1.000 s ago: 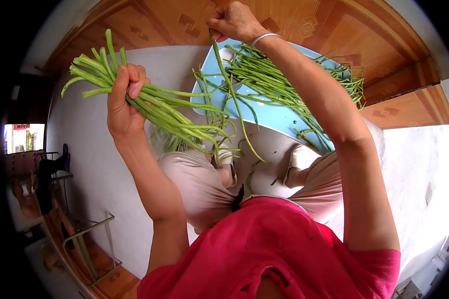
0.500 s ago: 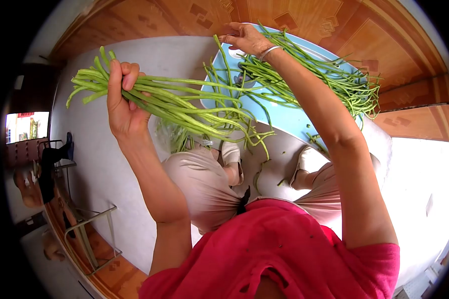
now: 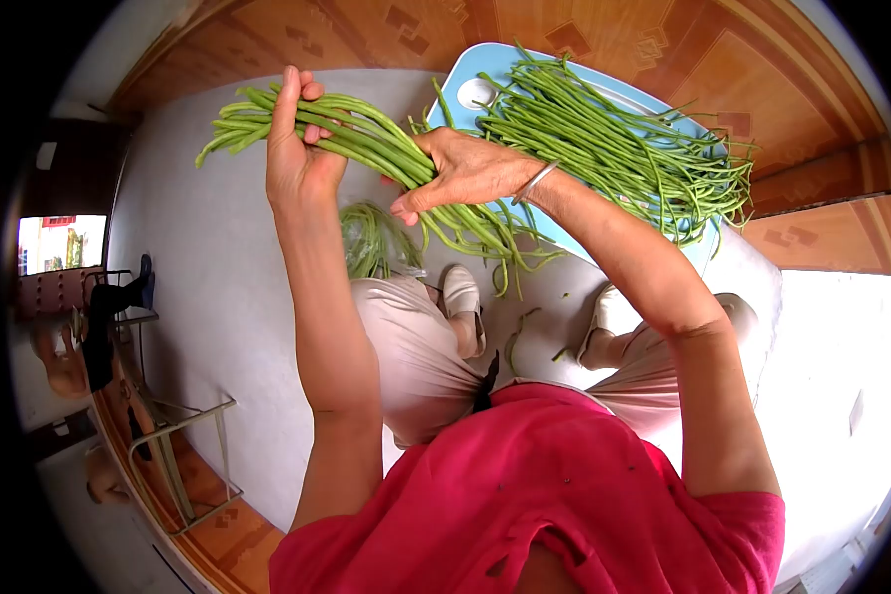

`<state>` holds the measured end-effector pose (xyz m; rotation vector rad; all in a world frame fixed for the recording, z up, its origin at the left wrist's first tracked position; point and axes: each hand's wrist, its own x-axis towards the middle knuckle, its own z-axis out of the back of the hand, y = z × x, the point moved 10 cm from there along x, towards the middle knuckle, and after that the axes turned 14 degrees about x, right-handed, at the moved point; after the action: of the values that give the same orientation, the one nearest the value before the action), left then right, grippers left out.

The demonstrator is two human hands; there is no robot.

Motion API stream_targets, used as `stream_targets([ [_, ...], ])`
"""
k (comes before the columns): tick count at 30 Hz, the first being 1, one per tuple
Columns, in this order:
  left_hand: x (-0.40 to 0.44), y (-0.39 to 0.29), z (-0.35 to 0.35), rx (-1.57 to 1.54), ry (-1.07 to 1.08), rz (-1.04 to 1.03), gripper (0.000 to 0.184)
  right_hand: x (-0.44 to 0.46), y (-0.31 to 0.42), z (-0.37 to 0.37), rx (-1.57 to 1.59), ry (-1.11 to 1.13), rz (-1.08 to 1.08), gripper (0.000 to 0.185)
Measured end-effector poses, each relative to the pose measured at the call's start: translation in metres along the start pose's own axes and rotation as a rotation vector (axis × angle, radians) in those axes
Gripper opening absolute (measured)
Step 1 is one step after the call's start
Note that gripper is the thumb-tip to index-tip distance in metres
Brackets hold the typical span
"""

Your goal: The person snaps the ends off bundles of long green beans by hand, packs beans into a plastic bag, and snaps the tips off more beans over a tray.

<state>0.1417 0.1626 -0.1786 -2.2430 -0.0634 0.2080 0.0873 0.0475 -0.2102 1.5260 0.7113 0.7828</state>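
Observation:
A bunch of long green beans (image 3: 361, 129) stretches sideways in front of me, raised off the floor. Near its left end, my left hand (image 3: 302, 148) is closed round it, the short ends sticking out past the fingers. Farther along, my right hand (image 3: 462, 170), with a bangle at its wrist, wraps round the middle of the same bunch, its thumb toward me. The thin tips hang loose below and beyond that hand. A large pile of long beans (image 3: 604, 139) lies on a small blue table (image 3: 465, 64) close to my right hand.
On the floor near my left knee sits a clear plastic bag (image 3: 368, 243) with more beans. Bean scraps (image 3: 517, 337) lie between my shoes. Wooden panelling (image 3: 416, 40) borders the far side. At left are a metal-framed seat (image 3: 183, 431) and another person's dark-clothed leg (image 3: 104, 322).
My right hand has come from the blue table's far corner to close round the bunch. My left hand has shifted right with it, and loose beans at the table's left side are gone from there.

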Motion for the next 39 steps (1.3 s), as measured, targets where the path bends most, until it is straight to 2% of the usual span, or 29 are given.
stream_targets([
  [6, -0.007, 0.01, 0.003, 0.221, -0.117, 0.091, 0.016, -0.007, -0.015, 0.0, 0.295, -0.023, -0.085, 0.026],
  [9, 0.003, 0.02, -0.004, 0.13, 0.067, 0.089, 0.021, -0.01, -0.016, -0.006, 0.438, 0.006, -0.1, 0.027],
  [12, -0.001, 0.017, -0.031, -0.118, 0.236, 0.02, 0.021, -0.01, -0.024, -0.012, 0.648, 0.053, -0.125, 0.028],
  [15, 0.001, 0.008, -0.041, -0.138, 0.488, -0.051, 0.016, -0.014, -0.026, -0.024, 0.801, 0.072, -0.161, 0.027],
  [16, -0.001, 0.007, -0.045, -0.148, 0.485, -0.071, 0.01, -0.018, -0.025, -0.03, 0.801, 0.071, -0.168, 0.026],
  [19, -0.007, 0.013, -0.055, -0.184, 0.632, 0.005, 0.011, -0.023, -0.041, -0.041, 0.723, 0.01, -0.157, 0.033],
  [21, -0.012, 0.015, -0.052, -0.233, 0.543, 0.007, 0.013, -0.034, -0.052, -0.039, 0.35, 0.053, -0.171, 0.038],
  [23, -0.017, 0.016, -0.053, -0.282, 0.501, 0.029, 0.015, -0.05, -0.058, -0.036, 0.125, 0.126, -0.153, 0.043],
  [25, -0.019, 0.017, -0.054, -0.333, 0.511, 0.066, 0.015, -0.074, -0.075, -0.019, 0.004, 0.092, -0.212, 0.051],
  [27, -0.019, 0.017, -0.054, -0.313, 0.518, 0.071, 0.016, -0.09, -0.089, 0.011, 0.02, 0.077, -0.142, 0.061],
  [29, -0.023, 0.018, -0.057, -0.298, 0.493, 0.072, 0.016, -0.11, -0.116, 0.073, -0.042, -0.137, -0.206, 0.055],
  [33, -0.026, 0.029, -0.061, -0.232, 0.502, 0.099, 0.014, -0.149, -0.12, 0.192, -0.912, -0.608, -0.342, 0.02],
  [36, -0.026, 0.04, -0.064, -0.211, 0.478, 0.136, 0.014, -0.165, -0.127, 0.229, -1.031, -0.79, -0.404, 0.016],
  [39, -0.032, 0.049, -0.07, -0.266, 0.433, 0.185, 0.015, -0.163, -0.133, 0.238, -1.156, -0.813, -0.249, 0.02],
])
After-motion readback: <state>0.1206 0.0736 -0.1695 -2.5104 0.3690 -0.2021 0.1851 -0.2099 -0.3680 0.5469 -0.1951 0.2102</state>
